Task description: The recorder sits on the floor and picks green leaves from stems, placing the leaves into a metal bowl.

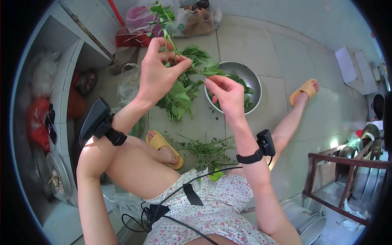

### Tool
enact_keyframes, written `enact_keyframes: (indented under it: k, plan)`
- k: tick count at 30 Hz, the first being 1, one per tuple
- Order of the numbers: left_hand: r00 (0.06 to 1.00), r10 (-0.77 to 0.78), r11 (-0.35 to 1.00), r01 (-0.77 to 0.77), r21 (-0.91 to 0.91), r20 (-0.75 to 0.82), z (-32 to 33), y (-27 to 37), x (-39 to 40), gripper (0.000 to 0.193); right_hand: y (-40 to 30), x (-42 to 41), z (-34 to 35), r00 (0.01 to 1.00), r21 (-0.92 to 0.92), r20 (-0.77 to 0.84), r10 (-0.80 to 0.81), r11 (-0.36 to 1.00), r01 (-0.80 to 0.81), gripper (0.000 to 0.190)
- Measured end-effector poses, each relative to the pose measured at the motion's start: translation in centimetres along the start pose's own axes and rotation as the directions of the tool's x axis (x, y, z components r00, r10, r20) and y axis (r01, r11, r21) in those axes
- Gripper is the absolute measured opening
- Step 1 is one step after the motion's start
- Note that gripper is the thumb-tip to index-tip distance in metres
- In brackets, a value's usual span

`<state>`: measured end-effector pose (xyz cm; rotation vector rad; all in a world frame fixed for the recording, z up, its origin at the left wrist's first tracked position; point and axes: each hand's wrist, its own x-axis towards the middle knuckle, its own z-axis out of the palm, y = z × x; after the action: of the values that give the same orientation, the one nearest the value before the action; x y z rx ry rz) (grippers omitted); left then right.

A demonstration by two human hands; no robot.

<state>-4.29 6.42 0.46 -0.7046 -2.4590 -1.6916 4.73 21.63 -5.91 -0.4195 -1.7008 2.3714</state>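
My left hand (163,69) holds a long green leafy stem (168,38) upright, its top reaching past the picture's upper edge. Close to its right, my right hand (226,92) has thumb and forefinger together at a leafy sprig (214,72); whether they pinch it I cannot tell. Beneath both hands, a pile of leafy greens (180,98) lies on the tiled floor. A round metal colander (259,92) with some green leaves (248,102) in it stands partly behind my right hand. Nearer to me, a heap of thin green stalks (205,148) lies between my feet.
Plastic bags (199,23) and a red dustpan (124,38) are at the far wall. Tiled shelves (62,101) with bags and dishes line the left. At the right stands a wooden rack (349,162) with metal lids. A black cable (196,177) runs across my lap.
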Motion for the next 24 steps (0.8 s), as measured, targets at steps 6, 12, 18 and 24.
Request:
enact_keyframes:
  k: [6, 12, 18, 24]
  plan:
    - [1.0, 0.029, 1.0, -0.029, 0.0, 0.011, 0.0, 0.6, -0.5, 0.041, 0.1, 0.1, 0.3, 0.999, -0.059, -0.019, -0.031, 0.998, 0.03, 0.015]
    - [0.998, 0.06, 0.998, -0.06, -0.003, 0.031, 0.2, 0.8, -0.7, 0.041, 0.0, 0.0, 0.4, 0.994, -0.088, -0.04, -0.099, 0.992, 0.096, 0.012]
    - [0.996, 0.08, 0.997, -0.079, -0.014, 0.04, 0.4, 0.9, -0.9, 0.04, -0.1, 0.0, 0.3, 0.987, -0.133, -0.051, -0.15, 0.981, 0.142, 0.009]
    - [0.993, 0.105, 0.994, -0.106, 0.012, 0.049, 0.5, 1.1, -1.1, 0.04, -0.2, 0.0, 0.1, 0.968, -0.312, -0.052, -0.246, 0.925, 0.219, 0.009]
